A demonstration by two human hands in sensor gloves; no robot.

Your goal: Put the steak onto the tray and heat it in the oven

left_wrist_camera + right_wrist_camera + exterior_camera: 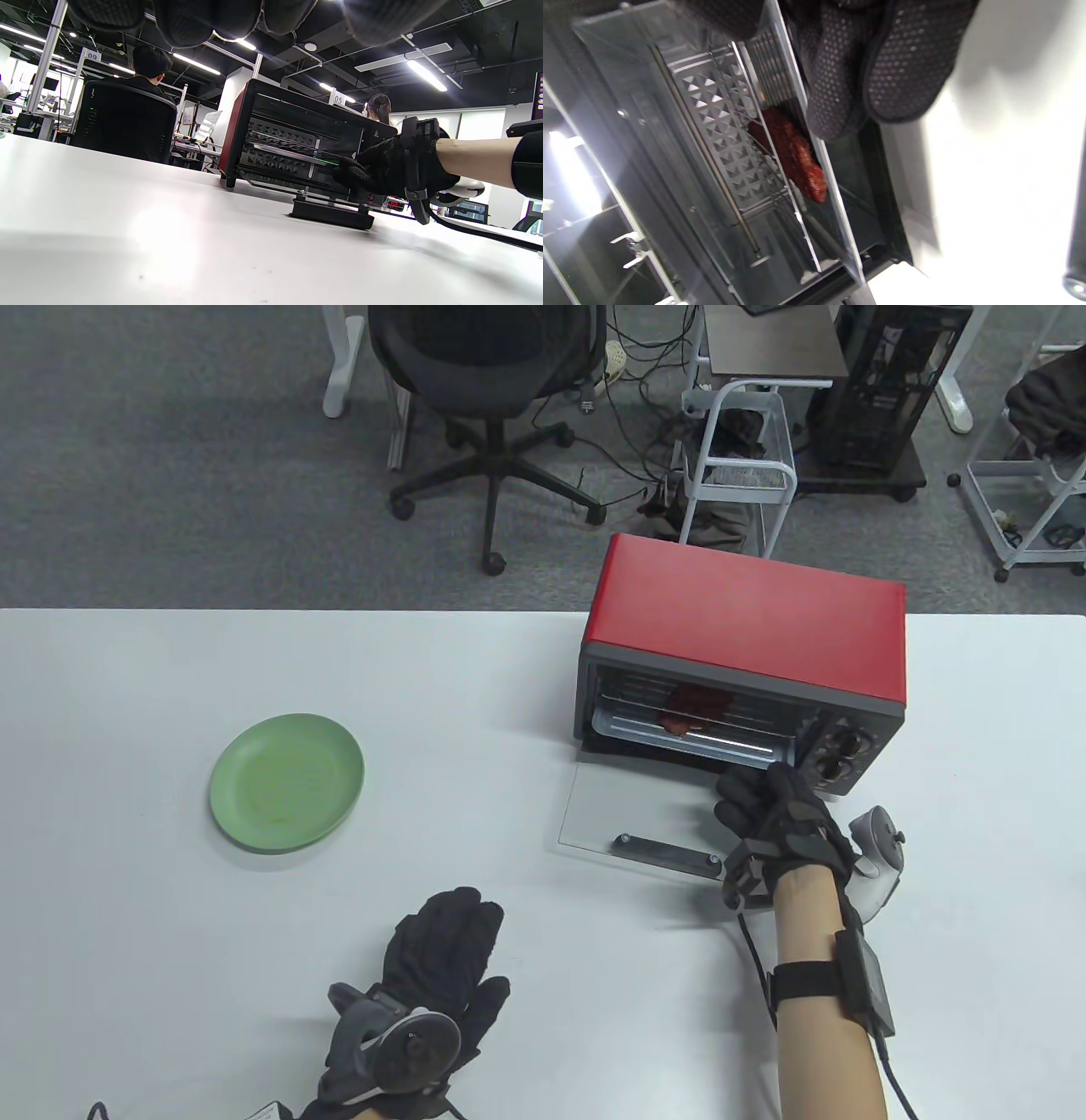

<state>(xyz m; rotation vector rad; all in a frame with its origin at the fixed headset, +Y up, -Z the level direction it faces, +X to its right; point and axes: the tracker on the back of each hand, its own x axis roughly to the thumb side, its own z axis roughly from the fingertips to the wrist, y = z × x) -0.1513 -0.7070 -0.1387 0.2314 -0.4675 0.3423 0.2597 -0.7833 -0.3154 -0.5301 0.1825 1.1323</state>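
The red toaster oven (747,619) stands at the table's back right with its glass door (628,806) folded down flat. Inside, the metal tray (679,729) carries the reddish-brown steak (691,708); the right wrist view shows the steak (793,156) lying behind the tray's front rim (835,220). My right hand (755,797) reaches over the door to the tray's right front corner, and its fingers (840,84) curl at the rim as if pinching it. My left hand (441,950) lies flat on the table near the front edge, holding nothing.
An empty green plate (287,780) sits on the left of the white table (127,942). The door's dark handle (666,853) points toward me. The oven knobs (840,755) are just right of my right hand. Chairs and carts stand beyond the table.
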